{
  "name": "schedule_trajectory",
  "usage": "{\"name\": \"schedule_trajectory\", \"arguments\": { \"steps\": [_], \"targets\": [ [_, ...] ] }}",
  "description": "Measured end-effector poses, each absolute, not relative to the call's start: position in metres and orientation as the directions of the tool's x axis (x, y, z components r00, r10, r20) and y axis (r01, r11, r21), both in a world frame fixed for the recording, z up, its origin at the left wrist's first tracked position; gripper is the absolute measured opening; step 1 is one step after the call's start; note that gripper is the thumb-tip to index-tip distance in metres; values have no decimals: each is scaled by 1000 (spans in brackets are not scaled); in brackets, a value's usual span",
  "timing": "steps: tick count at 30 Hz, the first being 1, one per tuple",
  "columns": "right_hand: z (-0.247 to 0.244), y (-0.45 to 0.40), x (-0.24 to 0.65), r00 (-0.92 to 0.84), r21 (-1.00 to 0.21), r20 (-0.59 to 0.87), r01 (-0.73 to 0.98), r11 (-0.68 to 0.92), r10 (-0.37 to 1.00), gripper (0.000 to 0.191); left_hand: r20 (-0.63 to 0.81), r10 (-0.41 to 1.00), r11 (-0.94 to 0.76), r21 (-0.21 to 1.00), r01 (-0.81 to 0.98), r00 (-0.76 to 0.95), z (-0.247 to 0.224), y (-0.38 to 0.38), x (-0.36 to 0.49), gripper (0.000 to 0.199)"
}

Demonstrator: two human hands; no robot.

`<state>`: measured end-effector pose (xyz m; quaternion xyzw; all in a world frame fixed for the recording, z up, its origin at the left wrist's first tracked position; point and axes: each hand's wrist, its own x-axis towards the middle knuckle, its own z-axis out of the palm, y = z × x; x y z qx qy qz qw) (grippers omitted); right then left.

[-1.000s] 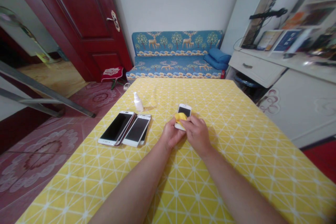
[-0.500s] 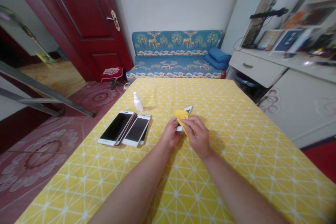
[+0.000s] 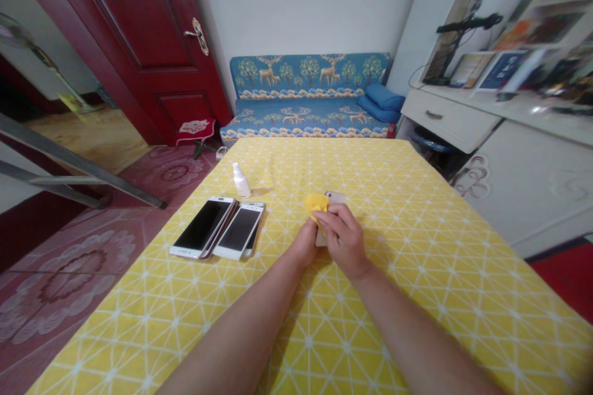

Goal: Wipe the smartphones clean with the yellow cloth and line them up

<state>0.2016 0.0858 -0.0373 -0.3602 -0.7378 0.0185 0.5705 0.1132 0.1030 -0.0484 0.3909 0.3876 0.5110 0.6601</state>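
Note:
A smartphone [image 3: 336,197] with its back and camera corner facing up is held over the middle of the table. My left hand [image 3: 306,242] is closed around its left side, its fingertips partly hidden. A yellow cloth [image 3: 315,203] lies against the phone, pinched in the closed fingers of my right hand [image 3: 346,236]. Much of the phone is covered by the cloth and my right hand. To the left, white smartphones lie in two overlapping stacks, a larger phone [image 3: 204,226] and a smaller phone [image 3: 238,231] on top. Behind them stands a white spray bottle [image 3: 241,181].
A yellow patterned tablecloth [image 3: 370,333] covers the table. Beyond its far edge is a blue sofa [image 3: 296,108] with deer on it. A white cabinet [image 3: 537,179] stands at the right. On the left are a red stool [image 3: 197,128] and a metal frame [image 3: 83,160].
The phone in my left hand has turned from its edge and screen side to its back. Both hands stay near the same place, with the cloth still in the right one.

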Motion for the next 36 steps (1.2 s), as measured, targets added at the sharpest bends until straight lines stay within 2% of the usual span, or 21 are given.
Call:
{"name": "schedule_trajectory", "arguments": {
  "steps": [2,4,8,11,15,19,22,26,30,33,36],
  "targets": [
    [-37,90,207,-14,-453,833,557,696,553,35,-119,921,296,833,-468,371,-44,106,110,44],
    [-37,93,212,44,-467,832,595,654,554,35,-99,864,379,772,-510,493,-42,107,109,46],
    [-40,100,222,139,-505,808,663,552,572,34,-149,816,495,681,-540,559,-43,109,110,43],
    [-45,105,227,178,-527,772,716,458,611,33,-166,819,527,597,-605,550,-44,112,110,43],
    [-50,107,227,132,-545,680,750,375,722,32,-184,854,510,480,-714,487,-42,118,105,40],
    [-50,104,219,93,-619,629,661,425,771,27,-180,923,383,385,-840,339,-41,127,96,36],
    [-50,102,212,161,-721,581,557,412,798,16,-182,957,278,335,-900,228,-41,133,91,35],
    [-53,101,204,234,-908,386,265,323,892,11,-204,961,247,331,-911,186,-42,136,90,29],
    [-50,95,202,216,-922,378,169,347,900,12,-148,974,215,382,-899,170,-44,135,92,21],
    [-40,85,203,107,-904,422,129,408,900,9,-121,983,177,428,-886,138,-45,135,92,22],
    [-30,77,201,-112,-888,426,137,439,898,11,-144,988,122,482,-868,59,-45,137,90,29]
  ]
}}
